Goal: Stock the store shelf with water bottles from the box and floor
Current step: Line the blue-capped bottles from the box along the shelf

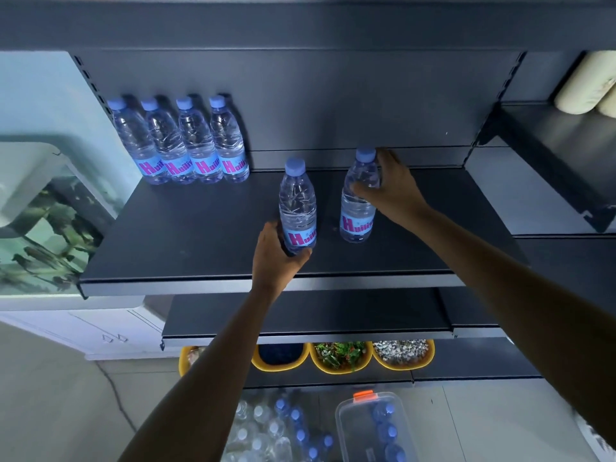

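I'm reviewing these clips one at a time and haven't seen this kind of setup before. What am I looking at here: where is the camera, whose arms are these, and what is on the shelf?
There is one picture, from a wide-angle camera worn on a person's head, looking forward and down. No machine is involved: the two bare arms belong to the wearer.

The dark shelf holds four water bottles standing in a row at the back left. The left hand grips the base of one bottle; the right hand wraps around a second bottle. Both stand upright near the shelf's front.

Below, on the floor, more bottles lie loose, and a clear plastic box holds others.
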A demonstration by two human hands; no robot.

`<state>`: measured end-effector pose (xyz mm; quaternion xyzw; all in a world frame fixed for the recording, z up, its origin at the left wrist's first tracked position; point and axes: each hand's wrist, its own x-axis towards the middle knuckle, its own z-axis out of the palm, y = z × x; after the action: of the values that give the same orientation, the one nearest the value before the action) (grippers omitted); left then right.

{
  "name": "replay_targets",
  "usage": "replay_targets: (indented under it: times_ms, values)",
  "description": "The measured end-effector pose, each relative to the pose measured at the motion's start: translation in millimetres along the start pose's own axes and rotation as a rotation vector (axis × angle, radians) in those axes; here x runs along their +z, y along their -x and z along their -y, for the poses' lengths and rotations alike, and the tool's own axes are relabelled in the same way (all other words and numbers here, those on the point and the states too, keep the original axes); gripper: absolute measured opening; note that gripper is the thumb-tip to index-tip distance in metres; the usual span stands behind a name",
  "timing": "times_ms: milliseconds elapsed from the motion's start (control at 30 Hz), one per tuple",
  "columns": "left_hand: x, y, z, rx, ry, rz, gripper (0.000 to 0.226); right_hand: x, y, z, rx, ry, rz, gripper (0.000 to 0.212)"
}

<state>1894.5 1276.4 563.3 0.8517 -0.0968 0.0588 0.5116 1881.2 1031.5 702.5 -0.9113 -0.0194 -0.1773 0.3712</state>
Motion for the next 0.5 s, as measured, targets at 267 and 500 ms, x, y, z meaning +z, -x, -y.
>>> replay_targets:
  times_ms: [267,500]
  values:
    - [3.5,-1.7,-3.2,0.025,-0.111,-0.055,0.074,25.2,25.2,-16.0,0.131,-0.418,0.061,0.065]
    - [1.7,-30.1,3.0,-0.050,-0.084,0.007,0.068,78.1,57.3,-34.3,0.327,0.001,-0.110,0.091]
